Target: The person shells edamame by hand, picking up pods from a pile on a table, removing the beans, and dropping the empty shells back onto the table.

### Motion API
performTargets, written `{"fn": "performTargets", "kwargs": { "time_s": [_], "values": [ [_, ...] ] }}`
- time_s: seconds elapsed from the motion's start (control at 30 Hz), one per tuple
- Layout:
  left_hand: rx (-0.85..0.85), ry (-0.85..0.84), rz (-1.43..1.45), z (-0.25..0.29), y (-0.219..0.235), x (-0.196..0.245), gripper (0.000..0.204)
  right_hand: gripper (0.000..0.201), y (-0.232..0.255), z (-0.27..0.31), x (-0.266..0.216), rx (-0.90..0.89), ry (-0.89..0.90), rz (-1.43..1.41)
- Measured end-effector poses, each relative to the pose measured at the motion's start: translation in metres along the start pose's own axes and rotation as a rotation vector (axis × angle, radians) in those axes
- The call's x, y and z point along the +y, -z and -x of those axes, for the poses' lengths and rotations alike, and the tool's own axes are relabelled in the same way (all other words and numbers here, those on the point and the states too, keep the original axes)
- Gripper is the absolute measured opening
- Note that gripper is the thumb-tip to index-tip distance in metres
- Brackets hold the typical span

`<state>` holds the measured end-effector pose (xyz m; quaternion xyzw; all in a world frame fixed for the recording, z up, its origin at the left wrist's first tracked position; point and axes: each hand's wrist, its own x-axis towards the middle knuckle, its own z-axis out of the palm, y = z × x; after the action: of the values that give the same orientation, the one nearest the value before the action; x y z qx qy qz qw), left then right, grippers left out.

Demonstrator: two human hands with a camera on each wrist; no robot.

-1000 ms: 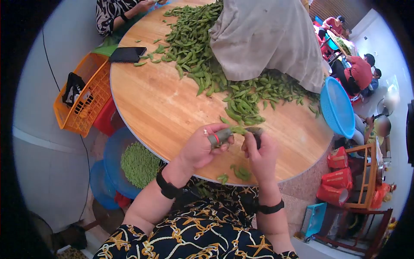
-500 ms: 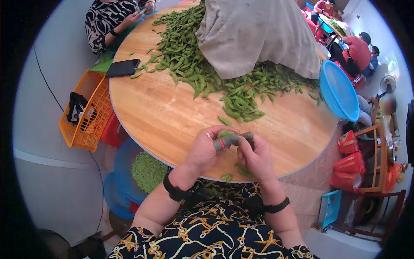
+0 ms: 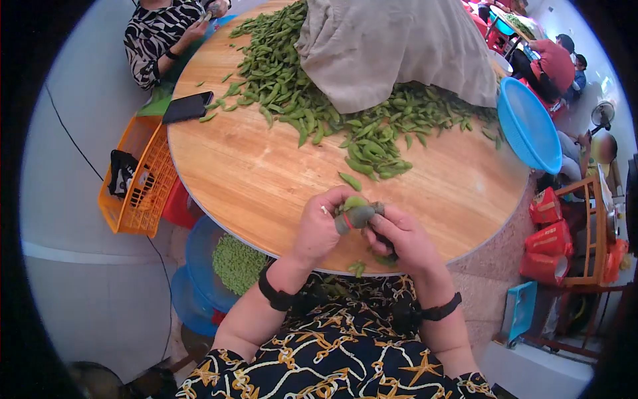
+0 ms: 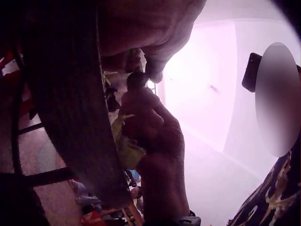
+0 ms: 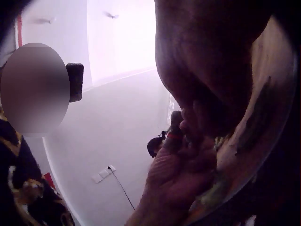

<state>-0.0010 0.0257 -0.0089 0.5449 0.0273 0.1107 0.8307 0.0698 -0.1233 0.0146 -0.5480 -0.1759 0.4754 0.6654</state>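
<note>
In the head view my left hand (image 3: 321,225) pinches a green soybean pod (image 3: 354,202) between thumb and fingers. A grey-green cover with a red band wraps the left thumb. Curled in close against that thumb is my right hand (image 3: 407,238), which wears a dark cover on a digit. I cannot tell whether its fingertips grip the pod. Both wrist views are dark; the left hand (image 5: 174,181) and right hand (image 4: 150,120) meet there. A few loose pods (image 3: 357,268) lie at the table edge below the hands, and one single pod (image 3: 349,181) lies just beyond them.
The round wooden table (image 3: 232,166) bears a heap of pods (image 3: 279,73) under a grey cloth (image 3: 399,53), a phone (image 3: 188,108) and a blue basket (image 3: 530,125). Left below are an orange crate (image 3: 143,179) and a blue basin (image 3: 203,246) of shelled beans (image 3: 237,263). Another person (image 3: 163,36) sits across.
The pod, earlier stretched between both hands, now sits behind my left thumb. My right fingers have come in against that thumb and lower. The head view has shifted a little.
</note>
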Motion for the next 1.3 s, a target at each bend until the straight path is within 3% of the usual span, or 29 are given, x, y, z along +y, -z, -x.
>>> {"fn": "performTargets", "kwargs": {
  "time_s": [0.03, 0.1, 0.23, 0.3, 0.33, 0.4, 0.53, 0.6, 0.63, 0.7, 0.73, 0.8, 0.83, 0.9, 0.93, 1.0, 1.03, 1.07, 1.1, 1.13, 1.17, 1.2, 1.23, 1.3],
  "values": [
    [-0.003, 0.002, 0.0, 0.0, 0.003, 0.0, 0.019, 0.017, 0.0, 0.001, 0.0, 0.003, 0.001, -0.002],
    [-0.168, 0.028, 0.145, -0.001, 0.009, -0.001, 0.021, 0.017, -0.002, 0.005, -0.001, -0.145, -0.132, -0.355],
    [-0.236, 0.045, 0.222, 0.0, 0.006, 0.001, 0.023, 0.016, -0.004, 0.008, 0.0, -0.178, -0.191, -0.477],
    [-0.009, 0.064, 0.293, -0.002, -0.002, -0.001, 0.025, 0.016, -0.003, 0.002, 0.001, 0.025, 0.017, -0.134],
    [-0.013, 0.063, 0.291, -0.003, -0.001, -0.005, 0.025, 0.016, -0.006, 0.0, 0.0, 0.026, 0.022, -0.134],
    [0.08, 0.075, 0.024, -0.004, 0.005, -0.013, 0.027, 0.017, -0.017, -0.004, -0.002, 0.39, 0.376, 0.561],
    [0.191, 0.048, 0.121, -0.004, 0.002, -0.012, 0.019, 0.017, -0.019, -0.011, -0.009, 0.41, 0.304, 0.626],
    [0.246, -0.011, 0.116, -0.001, 0.004, -0.009, 0.019, 0.016, -0.009, -0.02, -0.007, 0.256, 0.043, 0.148],
    [0.247, -0.011, 0.118, -0.002, 0.006, -0.007, 0.019, 0.016, -0.009, -0.024, -0.009, 0.256, 0.042, 0.15],
    [0.357, -0.077, 0.287, -0.004, 0.007, -0.003, 0.02, 0.014, -0.011, -0.029, -0.013, 0.375, 0.204, 0.631],
    [0.359, -0.074, 0.289, -0.003, 0.006, -0.002, 0.02, 0.014, -0.013, -0.032, -0.011, 0.374, 0.2, 0.631],
    [0.384, -0.069, 0.299, -0.004, 0.002, 0.002, 0.018, 0.013, -0.016, -0.038, -0.008, 0.523, 0.42, 1.35],
    [0.381, -0.067, 0.298, -0.003, 0.003, 0.004, 0.018, 0.013, -0.017, -0.041, -0.008, 0.527, 0.419, 1.349],
    [0.121, 0.167, 0.3, 0.003, 0.007, 0.007, 0.02, 0.013, -0.018, -0.045, -0.007, 0.517, 0.228, 1.433],
    [0.118, 0.168, 0.301, 0.005, 0.007, 0.008, 0.02, 0.013, -0.013, -0.046, -0.003, 0.52, 0.227, 1.433],
    [-0.197, 0.306, -0.064, 0.008, 0.005, 0.014, 0.022, 0.017, 0.004, -0.044, 0.005, 0.568, 0.475, 1.238],
    [-0.108, 0.274, -0.135, 0.01, -0.004, 0.018, 0.029, 0.017, 0.012, -0.038, 0.003, 0.569, 0.471, 1.241],
    [-0.107, 0.277, -0.131, 0.01, -0.005, 0.016, 0.029, 0.017, 0.019, -0.03, -0.001, 0.495, 0.3, 0.866],
    [0.008, 0.221, -0.048, 0.01, -0.006, 0.015, 0.031, 0.018, 0.023, -0.022, -0.006, 0.415, 0.135, 0.491],
    [0.123, 0.162, 0.034, 0.01, -0.006, 0.013, 0.033, 0.018, 0.021, -0.014, -0.011, 0.415, 0.134, 0.489],
    [0.123, 0.163, 0.033, 0.009, -0.005, 0.011, 0.033, 0.019, 0.017, -0.003, -0.017, 0.276, 0.034, 0.202],
    [0.075, 0.258, 0.235, 0.007, -0.003, 0.007, 0.031, 0.02, 0.015, 0.004, -0.018, 0.134, -0.066, -0.086],
    [0.025, 0.352, 0.437, 0.006, -0.003, 0.005, 0.03, 0.02, 0.014, 0.006, -0.015, 0.06, -0.074, -0.05],
    [-0.002, 0.295, 0.439, 0.004, -0.008, 0.003, 0.026, 0.02, 0.009, 0.01, -0.009, 0.043, -0.061, -0.029]
  ]
}}
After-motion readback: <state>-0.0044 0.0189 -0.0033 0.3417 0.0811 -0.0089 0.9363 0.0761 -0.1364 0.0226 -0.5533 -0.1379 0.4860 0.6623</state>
